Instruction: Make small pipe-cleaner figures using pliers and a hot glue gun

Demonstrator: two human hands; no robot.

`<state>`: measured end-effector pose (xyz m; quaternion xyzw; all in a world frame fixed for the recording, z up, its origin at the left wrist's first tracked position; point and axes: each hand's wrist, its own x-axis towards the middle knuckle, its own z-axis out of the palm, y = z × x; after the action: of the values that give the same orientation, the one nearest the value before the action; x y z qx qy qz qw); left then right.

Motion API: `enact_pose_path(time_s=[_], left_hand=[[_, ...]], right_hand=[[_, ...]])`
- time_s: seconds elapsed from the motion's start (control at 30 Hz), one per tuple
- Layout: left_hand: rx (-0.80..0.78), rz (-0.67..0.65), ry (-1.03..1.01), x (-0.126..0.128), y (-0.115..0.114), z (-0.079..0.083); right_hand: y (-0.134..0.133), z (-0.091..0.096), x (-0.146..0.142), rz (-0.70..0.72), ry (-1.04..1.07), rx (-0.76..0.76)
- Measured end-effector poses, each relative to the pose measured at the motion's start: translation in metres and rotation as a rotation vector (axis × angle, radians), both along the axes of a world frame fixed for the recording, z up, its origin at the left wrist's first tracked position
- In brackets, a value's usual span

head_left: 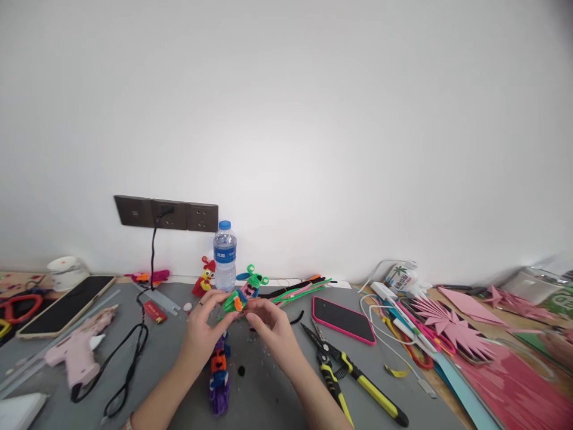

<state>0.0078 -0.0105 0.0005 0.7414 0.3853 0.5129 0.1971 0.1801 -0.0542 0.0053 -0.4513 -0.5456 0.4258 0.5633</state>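
My left hand [203, 322] pinches a small green and orange pipe-cleaner piece [233, 303] between thumb and fingers. At its right side, the fingers of my right hand [273, 325] are pressed together; what they grip is hidden. Just behind the fingertips is a green-headed pipe-cleaner figure [251, 285] with pink and blue parts; I cannot tell whether it is joined to the held piece. Below my hands lies a purple, orange and blue pipe-cleaner figure [219, 373] on the grey mat [264, 400]. Behind my left hand stands a red and yellow figure [205, 280].
A water bottle [224, 257] stands by the wall. Loose pipe cleaners [302, 292], a pink-cased phone [344, 320] and yellow-black pliers [353, 373] lie rightward. Leftward are a pink glue gun [80, 349] with its cord and another phone [67, 306]. Another person's hand [557, 346] shows far right.
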Motion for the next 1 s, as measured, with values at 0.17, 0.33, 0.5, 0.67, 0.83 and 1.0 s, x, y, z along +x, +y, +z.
enact_pose_path(time_s=[0.17,0.33,0.5,0.67,0.83,1.0], left_hand=[[0.059,-0.007,-0.002,0.003,-0.007,0.002],[0.143,-0.014,0.020,0.004,-0.009,0.001],[0.214,-0.022,0.072,0.007,-0.012,0.000],[0.165,-0.103,0.184,0.008,-0.016,0.003],[0.090,-0.031,0.143,0.002,-0.009,0.005],[0.086,0.039,0.047,-0.005,0.003,0.008]], right_hand=[[-0.006,0.003,-0.013,0.029,0.184,0.026],[-0.010,0.005,-0.019,0.049,0.266,-0.030],[-0.011,0.002,-0.025,0.040,0.266,0.004],[-0.007,0.002,-0.022,-0.087,0.195,0.079],[0.000,0.003,0.003,-0.210,-0.003,0.102],[0.001,0.004,0.023,-0.279,-0.333,0.127]])
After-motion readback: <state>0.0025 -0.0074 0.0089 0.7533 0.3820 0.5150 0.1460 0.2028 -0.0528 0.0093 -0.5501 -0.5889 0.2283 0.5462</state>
